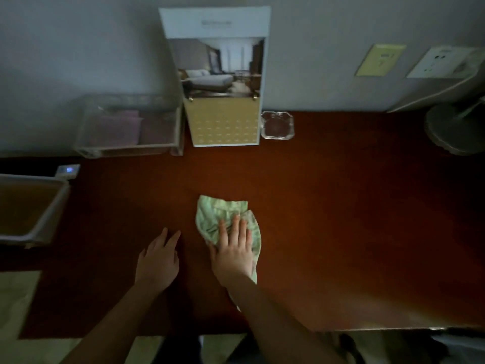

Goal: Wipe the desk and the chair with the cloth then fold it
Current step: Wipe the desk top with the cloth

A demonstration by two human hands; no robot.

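Under the flat, straight-fingered right hand (232, 254), the green cloth (223, 215) runs lengthwise away across the desk (341, 206); left hand (157, 261) apparently rests empty beside it.

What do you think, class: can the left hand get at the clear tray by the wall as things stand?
Probably yes. The left hand lies open on the desk, holding nothing, and only bare desk lies between it and the clear tray; it looks a stretch, though.
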